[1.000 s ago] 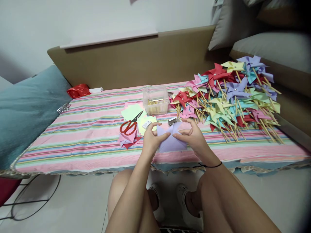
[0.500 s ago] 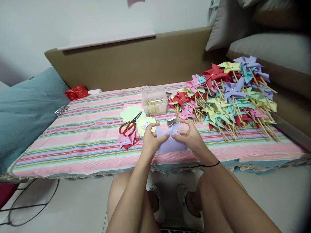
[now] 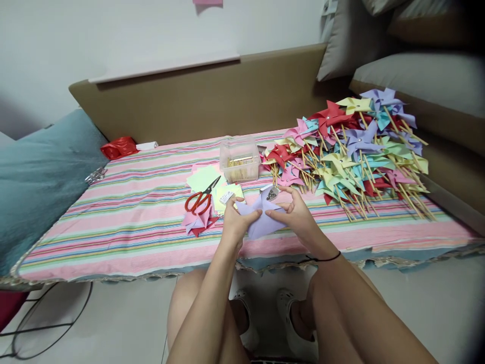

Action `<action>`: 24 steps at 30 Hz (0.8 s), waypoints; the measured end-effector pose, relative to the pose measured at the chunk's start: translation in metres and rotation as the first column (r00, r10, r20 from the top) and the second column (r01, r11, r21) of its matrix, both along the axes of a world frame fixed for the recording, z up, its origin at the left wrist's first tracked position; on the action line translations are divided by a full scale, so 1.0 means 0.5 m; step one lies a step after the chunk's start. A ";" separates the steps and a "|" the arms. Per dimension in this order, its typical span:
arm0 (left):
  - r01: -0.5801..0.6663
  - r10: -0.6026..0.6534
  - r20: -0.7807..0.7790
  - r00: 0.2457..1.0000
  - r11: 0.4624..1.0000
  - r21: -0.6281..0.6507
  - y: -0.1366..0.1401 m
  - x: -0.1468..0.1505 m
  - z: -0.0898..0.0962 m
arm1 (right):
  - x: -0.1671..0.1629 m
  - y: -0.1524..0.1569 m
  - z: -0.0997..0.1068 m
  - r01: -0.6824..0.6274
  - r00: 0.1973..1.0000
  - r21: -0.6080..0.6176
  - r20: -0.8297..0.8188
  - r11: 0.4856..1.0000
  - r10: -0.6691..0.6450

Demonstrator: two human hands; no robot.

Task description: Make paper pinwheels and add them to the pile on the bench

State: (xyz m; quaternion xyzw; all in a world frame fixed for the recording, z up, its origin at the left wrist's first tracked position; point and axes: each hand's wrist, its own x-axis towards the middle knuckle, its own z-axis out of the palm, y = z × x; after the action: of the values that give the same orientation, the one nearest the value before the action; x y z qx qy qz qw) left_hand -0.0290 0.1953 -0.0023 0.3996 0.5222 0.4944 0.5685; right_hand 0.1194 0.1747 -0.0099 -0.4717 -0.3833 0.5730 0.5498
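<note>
A purple paper pinwheel [image 3: 261, 222], its corners partly folded inward, is held over the front of the striped cloth. My left hand [image 3: 238, 220] pinches its left side, thumb near the centre. From the right, my right hand [image 3: 295, 215] grips it with thumb and fingers closed on the paper. Just behind the pinwheel sits a small open box of metal pins [image 3: 271, 192]. To the left lie red-handled scissors [image 3: 202, 196] on pale green and yellow paper sheets [image 3: 202, 178], with cut pink paper pieces [image 3: 196, 220] below them.
A clear plastic box [image 3: 239, 174] of short sticks stands behind my hands. Finished pinwheels on sticks [image 3: 359, 141] pile up at the right. A red plastic bag [image 3: 119, 147] and a teal cushion [image 3: 49, 162] are at the left.
The purple paper has turned and another corner now stands folded up toward its centre. Both hands stay on it, in nearly the same place. The view has shifted slightly.
</note>
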 end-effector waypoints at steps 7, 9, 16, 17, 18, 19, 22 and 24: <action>0.009 -0.009 0.016 1.000 1.000 0.006 -0.005 0.007 -0.004 | -0.001 0.002 -0.003 0.044 0.999 -0.009 0.008 0.999 -0.044; 0.020 -0.020 0.000 1.000 1.000 -0.001 -0.005 0.004 -0.001 | 0.003 0.006 -0.007 0.047 0.999 -0.013 0.025 0.999 -0.047; 0.396 -0.395 -0.103 0.913 0.918 -0.006 -0.009 -0.033 0.039 | 0.023 0.007 0.000 -0.033 0.992 -0.105 0.119 0.994 0.046; 0.428 -0.424 -0.126 0.897 0.904 0.004 -0.010 -0.038 0.041 | 0.025 0.005 0.003 -0.051 0.988 -0.114 0.141 0.992 0.067; 0.450 -0.444 -0.149 0.884 0.893 0.013 -0.010 -0.040 0.040 | 0.027 0.003 0.005 -0.073 0.982 -0.120 0.163 0.990 0.092; 0.466 -0.457 -0.170 0.873 0.884 0.018 -0.011 -0.042 0.037 | 0.028 0.002 0.006 -0.098 0.976 -0.125 0.184 0.987 0.120; 0.484 -0.470 -0.213 0.856 0.875 0.013 -0.011 -0.039 0.026 | 0.031 0.001 0.005 -0.161 0.954 -0.150 0.231 0.976 0.192; 0.491 -0.479 -0.220 0.850 0.871 -0.003 -0.011 -0.036 0.021 | 0.031 0.002 0.003 -0.183 0.944 -0.159 0.246 0.970 0.219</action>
State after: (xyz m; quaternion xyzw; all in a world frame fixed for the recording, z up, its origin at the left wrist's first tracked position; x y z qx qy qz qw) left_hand -0.0470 0.1900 0.0081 0.5842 0.4492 0.3027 0.6044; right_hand 0.1350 0.1757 -0.0086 -0.5374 -0.4593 0.5833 0.4000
